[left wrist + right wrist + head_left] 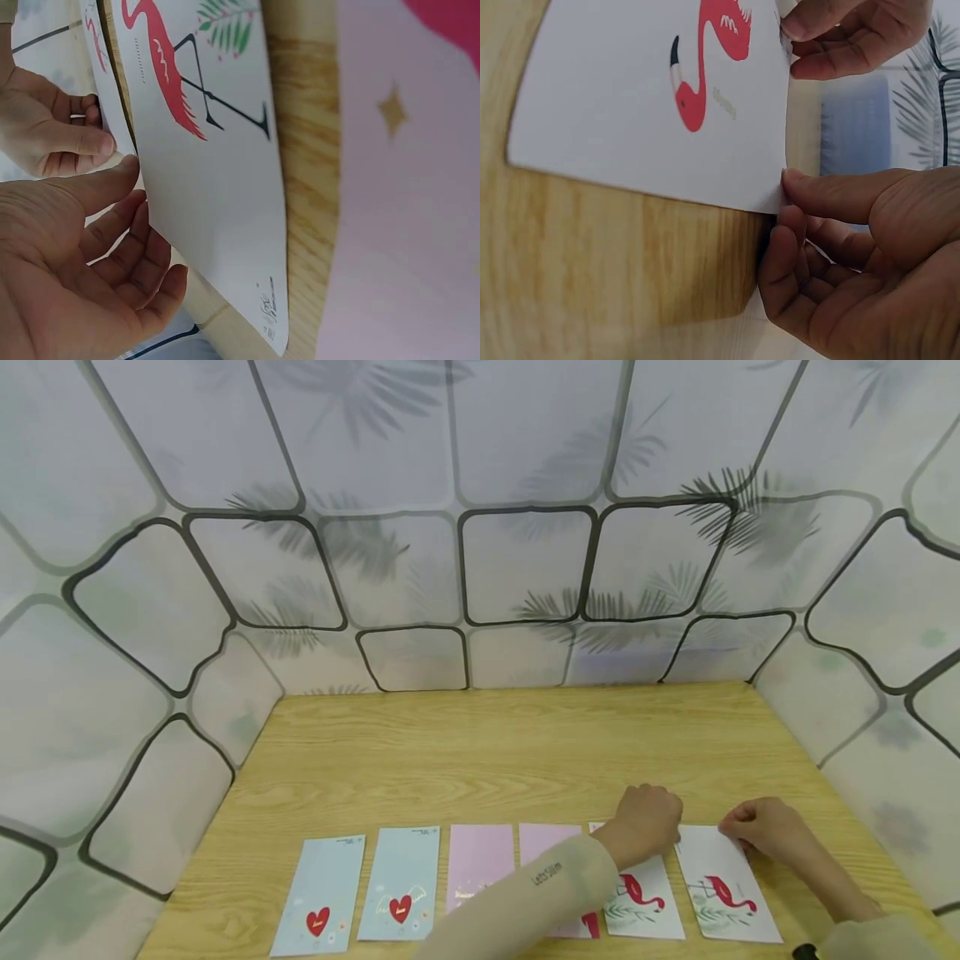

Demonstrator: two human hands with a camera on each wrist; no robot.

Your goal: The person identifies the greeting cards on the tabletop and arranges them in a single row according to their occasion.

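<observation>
At the right end of a row of cards lies a white flamingo card [723, 893], its far edge between my two hands. My right hand [772, 832] pinches that card's far right corner between thumb and fingers, plainly seen in the right wrist view. My left hand [647, 820] reaches across the row and pinches the same card's far left corner, thumb on top. Just under the left wrist is a second white flamingo card [210, 180], flat on the table. The left sleeve partly covers two lilac cards [480, 852].
Two light blue cards [318, 893] with red hearts lie at the row's left end. The wood-grain table [480, 752] extends behind the cards to a patterned cloth wall [525, 568], which also rises on both sides.
</observation>
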